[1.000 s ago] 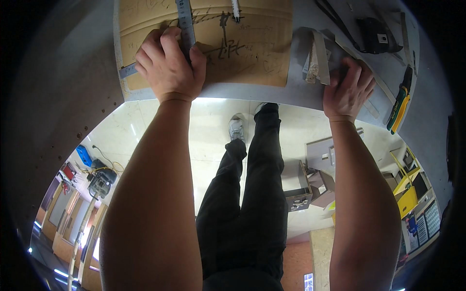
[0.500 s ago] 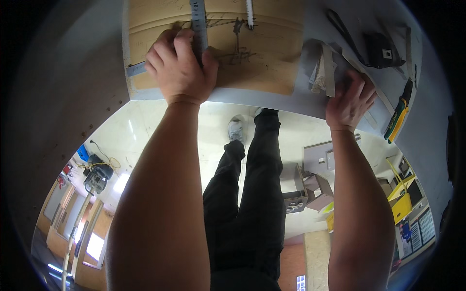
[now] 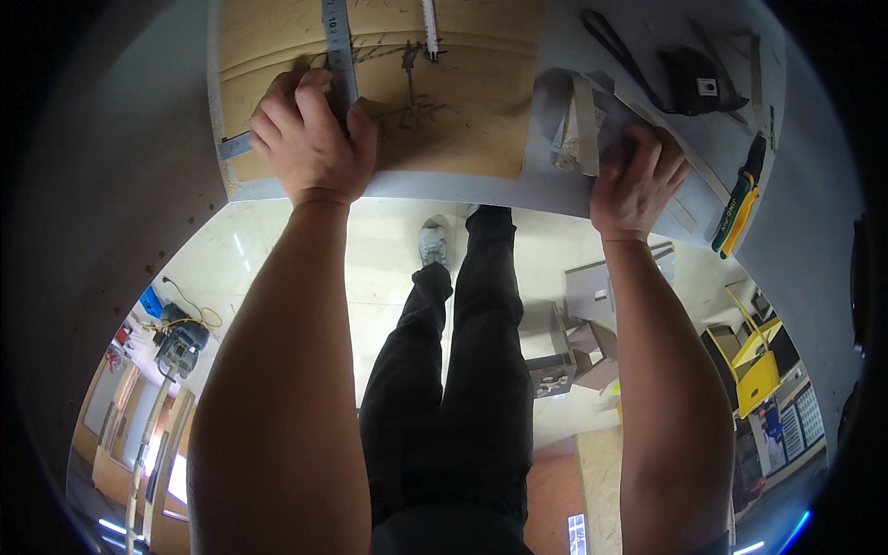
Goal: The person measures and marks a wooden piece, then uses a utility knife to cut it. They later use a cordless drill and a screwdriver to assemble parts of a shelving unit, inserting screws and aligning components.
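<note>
The ruler [image 3: 339, 46] is lying on the cardboard [image 3: 462, 102], its long axis running away from the table's [image 3: 555, 192] near edge, passing between the left hand's [image 3: 314, 143] spread thumb and forefinger; whether they are clamping it, I cannot tell. The right hand [image 3: 641, 180], farther off, is resting beside the strips [image 3: 585, 125], fingers curled, grip hidden.

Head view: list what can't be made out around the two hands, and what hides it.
All in the head view:
- Whether the steel ruler joins the short metal strip: the left hand covers that spot.
- Far ends of the ruler and the white pen-like stick: cut off by the top edge.
- What the right hand grips, if anything: hidden beneath it.
- Faint marks on the cardboard: too blurred.
</note>
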